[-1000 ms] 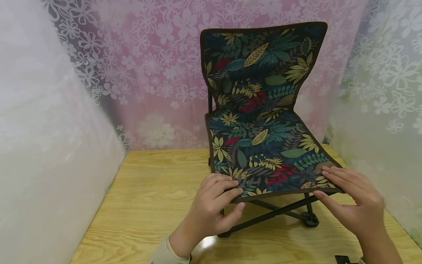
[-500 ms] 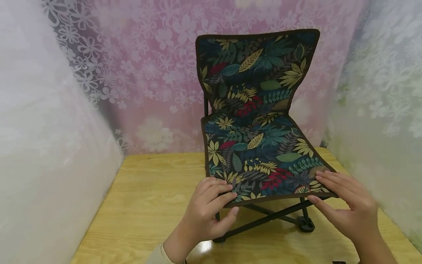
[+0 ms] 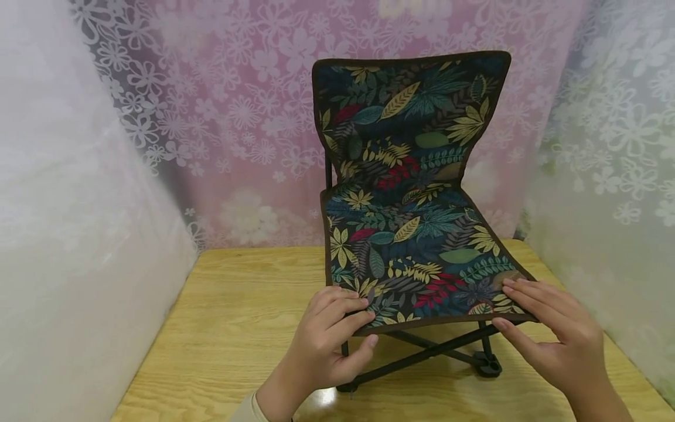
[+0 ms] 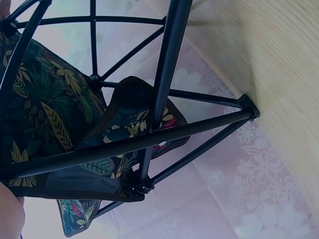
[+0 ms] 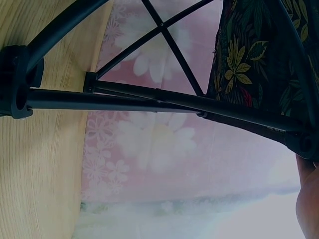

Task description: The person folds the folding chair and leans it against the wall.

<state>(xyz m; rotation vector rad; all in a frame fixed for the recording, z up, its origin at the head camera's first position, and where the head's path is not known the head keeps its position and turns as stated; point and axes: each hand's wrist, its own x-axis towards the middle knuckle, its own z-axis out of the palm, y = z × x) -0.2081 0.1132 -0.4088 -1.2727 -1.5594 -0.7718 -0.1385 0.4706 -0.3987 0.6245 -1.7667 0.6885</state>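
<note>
A folding camping chair [image 3: 416,234] with dark, leaf-patterned fabric and brown edging stands unfolded on the wooden table, its backrest away from me. My left hand [image 3: 329,337] holds the front left corner of the seat, fingers over the top and thumb in front below the edge. At the front right corner, my right hand [image 3: 559,328] grips the seat with fingers on top and thumb at the front edge. Beneath the seat, crossed black tubes [image 3: 429,350] show. The left wrist view shows the chair's underside frame [image 4: 129,147]; in the right wrist view, a black foot [image 5: 20,82] meets the wood.
The wooden table [image 3: 237,316] extends left of the chair. A pink flowered curtain [image 3: 237,117] hangs behind, with a pale sheet [image 3: 89,205] on the left and a whitish flowered curtain [image 3: 606,164] on the right.
Chair, table and hands sit slightly lower and further left in the head view, as the view shifts. Both hands stay at the seat corners. A small black item at the bottom right has left view.
</note>
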